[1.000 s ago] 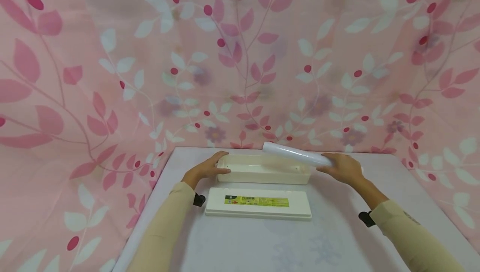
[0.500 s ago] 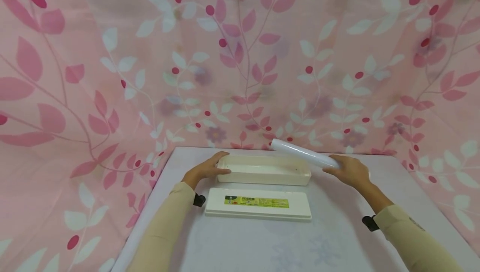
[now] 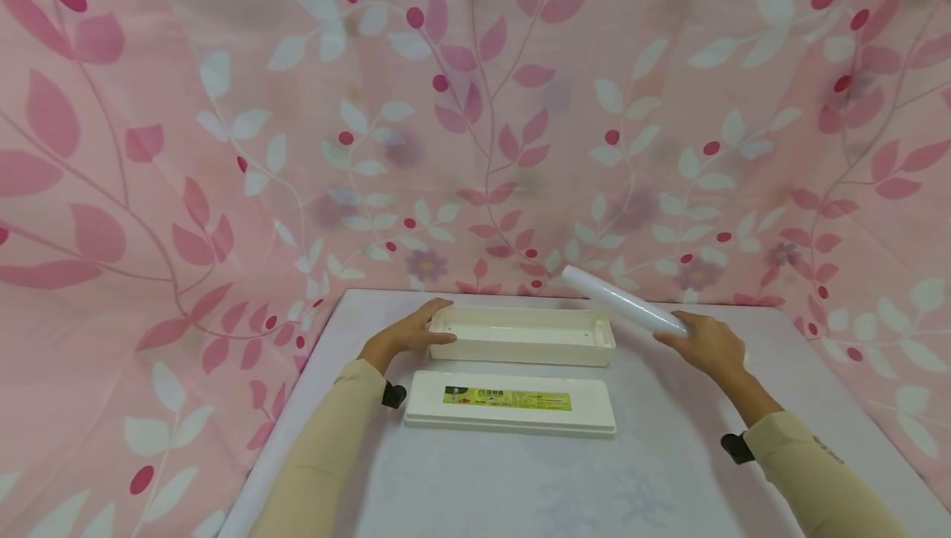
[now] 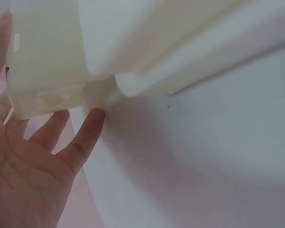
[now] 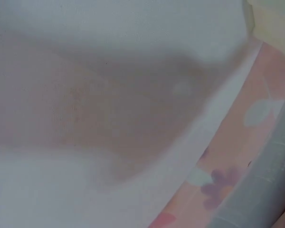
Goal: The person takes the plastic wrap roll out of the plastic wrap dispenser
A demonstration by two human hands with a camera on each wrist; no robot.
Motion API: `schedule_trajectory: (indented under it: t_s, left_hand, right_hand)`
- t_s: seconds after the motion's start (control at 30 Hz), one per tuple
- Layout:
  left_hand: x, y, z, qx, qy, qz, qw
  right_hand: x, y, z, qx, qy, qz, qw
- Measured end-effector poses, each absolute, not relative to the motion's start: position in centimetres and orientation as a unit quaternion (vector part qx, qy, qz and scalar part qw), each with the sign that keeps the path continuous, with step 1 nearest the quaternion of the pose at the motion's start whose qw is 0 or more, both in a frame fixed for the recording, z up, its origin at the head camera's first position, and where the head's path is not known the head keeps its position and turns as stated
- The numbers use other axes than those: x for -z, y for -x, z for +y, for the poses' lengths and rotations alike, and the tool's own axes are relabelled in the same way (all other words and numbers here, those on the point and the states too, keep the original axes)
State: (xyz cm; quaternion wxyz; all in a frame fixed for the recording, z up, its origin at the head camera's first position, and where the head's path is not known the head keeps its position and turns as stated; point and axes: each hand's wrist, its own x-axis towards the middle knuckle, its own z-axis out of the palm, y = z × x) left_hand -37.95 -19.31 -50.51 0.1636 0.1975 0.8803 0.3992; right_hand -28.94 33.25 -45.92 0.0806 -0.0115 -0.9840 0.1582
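Observation:
In the head view my left hand (image 3: 404, 333) holds the left end of a long white plastic box (image 3: 520, 352), thumb at the front wall and fingers at the back corner. The left wrist view shows that hand (image 4: 33, 175) with fingers against the end of the box (image 4: 47, 52). My right hand (image 3: 706, 344) grips the lower end of a glossy white cling film roll (image 3: 624, 303). The roll tilts up to the left, above and right of the box. Its lower end is hidden in the palm. The right wrist view catches part of the roll (image 5: 256, 190).
A white lid (image 3: 513, 422) with a yellow-green label (image 3: 508, 398) lies in front of the box. Both stand on a table with a pale cloth (image 3: 505, 488). A pink floral curtain (image 3: 475, 109) hangs right behind the table's back edge.
My right hand has moved to the right with the cling film roll, away from over the box, and the roll tilts more steeply. My left hand and the box stay put.

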Motion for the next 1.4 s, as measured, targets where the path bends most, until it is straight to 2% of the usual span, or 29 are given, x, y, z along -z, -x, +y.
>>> schedule_trajectory:
  t_s: [0.2,0.53,0.97,1.4]
  left_hand:
    - [50.5,38.1,-19.2,-0.4,-0.199,0.879,0.165]
    - [50.5,37.8,-19.1,-0.41,-0.196,0.876,0.163]
    - [50.7,37.8,-19.0,-0.428,-0.181,0.869,0.167]
    - [50.9,38.0,-19.2,-0.42,-0.186,0.873,0.165]
  right_hand:
    - [46.6,28.9,34.1,-0.163,0.017,-0.983,0.078]
    - [47.5,28.3,34.2,-0.186,0.059,-0.98,0.04]
    - [49.2,28.8,34.6,-0.177,0.065,-0.981,0.047]
    - [50.5,28.7,34.0,-0.183,0.08,-0.98,0.003]
